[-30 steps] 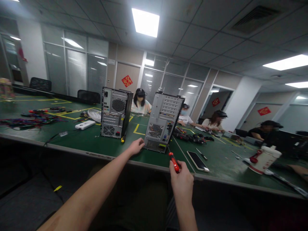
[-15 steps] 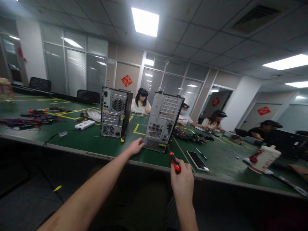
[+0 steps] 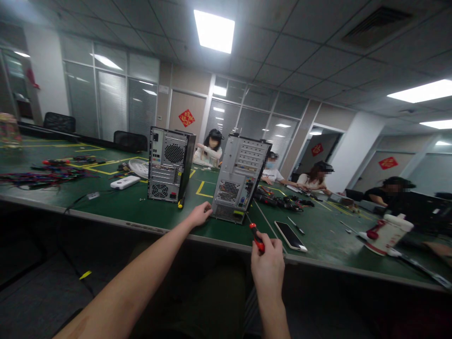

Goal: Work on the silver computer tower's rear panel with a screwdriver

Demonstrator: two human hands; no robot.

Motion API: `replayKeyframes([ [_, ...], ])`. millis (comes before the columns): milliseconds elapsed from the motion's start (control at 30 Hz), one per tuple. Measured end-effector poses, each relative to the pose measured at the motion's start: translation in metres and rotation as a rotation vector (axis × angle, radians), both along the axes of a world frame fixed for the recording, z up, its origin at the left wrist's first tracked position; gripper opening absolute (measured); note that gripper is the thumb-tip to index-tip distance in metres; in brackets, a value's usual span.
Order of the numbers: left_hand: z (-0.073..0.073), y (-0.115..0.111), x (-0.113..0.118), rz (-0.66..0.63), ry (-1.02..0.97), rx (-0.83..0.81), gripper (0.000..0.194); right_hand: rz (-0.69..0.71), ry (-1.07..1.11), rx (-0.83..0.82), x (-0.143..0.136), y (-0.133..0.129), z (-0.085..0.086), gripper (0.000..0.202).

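A grey computer case point(image 3: 231, 176) stands upright near the table's front edge, its back panel with vents and ports facing me. At its lower left edge, my left hand point(image 3: 200, 214) has its fingers curled in and pressed against the metal, low by the tabletop. My right hand point(image 3: 268, 259) is closed around the red-and-black handle of a screwdriver point(image 3: 257, 238). The screwdriver's thin shaft points up and away, toward the case's lower right corner. Whether its tip touches a screw there is too small to tell.
Left of this case stands a second computer case point(image 3: 165, 165), with a yellow-ended tool point(image 3: 181, 204) by its base. A phone point(image 3: 290, 235), dark cables point(image 3: 282, 201) and a white cup point(image 3: 388, 235) lie or stand rightward. Several people sit across the green table point(image 3: 106, 207).
My hands, the screwdriver and the case stay almost where they were. Across the table, a person has raised an arm.
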State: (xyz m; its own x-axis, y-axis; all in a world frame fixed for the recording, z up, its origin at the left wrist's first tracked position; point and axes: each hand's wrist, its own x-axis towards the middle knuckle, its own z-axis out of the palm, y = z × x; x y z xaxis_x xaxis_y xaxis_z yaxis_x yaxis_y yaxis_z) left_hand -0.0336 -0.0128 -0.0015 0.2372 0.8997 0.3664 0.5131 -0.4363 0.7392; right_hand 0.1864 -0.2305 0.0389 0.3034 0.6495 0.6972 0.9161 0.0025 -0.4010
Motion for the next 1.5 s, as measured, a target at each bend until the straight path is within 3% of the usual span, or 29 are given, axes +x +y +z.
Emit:
replayKeyframes([
  [200, -0.0014, 0.0023, 0.0012, 0.011, 0.020, 0.017, 0.014, 0.038, 0.101, 0.008, -0.0017, 0.0009, 0.0047, 0.040],
  [367, -0.0005, 0.0015, 0.0011, 0.008, 0.016, 0.009, 0.015, 0.030, 0.342, -0.178, -0.0056, 0.0017, 0.0075, 0.047],
  [667, 0.0038, -0.0033, 0.0005, 0.011, 0.012, -0.026, 0.016, 0.006, 0.014, -0.006, 0.0001, -0.0009, 0.0012, 0.033],
  [867, 0.0031, -0.0030, 0.0001, 0.005, 0.005, -0.007, 0.016, 0.046, 0.111, 0.000, -0.0001, 0.0013, 0.0041, 0.040],
  [1100, 0.0048, -0.0047, 0.0003, -0.006, -0.007, -0.019, 0.016, 0.084, 0.373, -0.165, -0.0031, 0.0000, 0.0075, 0.043],
  [1500, 0.0036, -0.0041, 0.0010, 0.004, 0.005, 0.003, 0.014, 0.093, 0.099, 0.086, 0.0000, -0.0014, 0.0057, 0.037],
])
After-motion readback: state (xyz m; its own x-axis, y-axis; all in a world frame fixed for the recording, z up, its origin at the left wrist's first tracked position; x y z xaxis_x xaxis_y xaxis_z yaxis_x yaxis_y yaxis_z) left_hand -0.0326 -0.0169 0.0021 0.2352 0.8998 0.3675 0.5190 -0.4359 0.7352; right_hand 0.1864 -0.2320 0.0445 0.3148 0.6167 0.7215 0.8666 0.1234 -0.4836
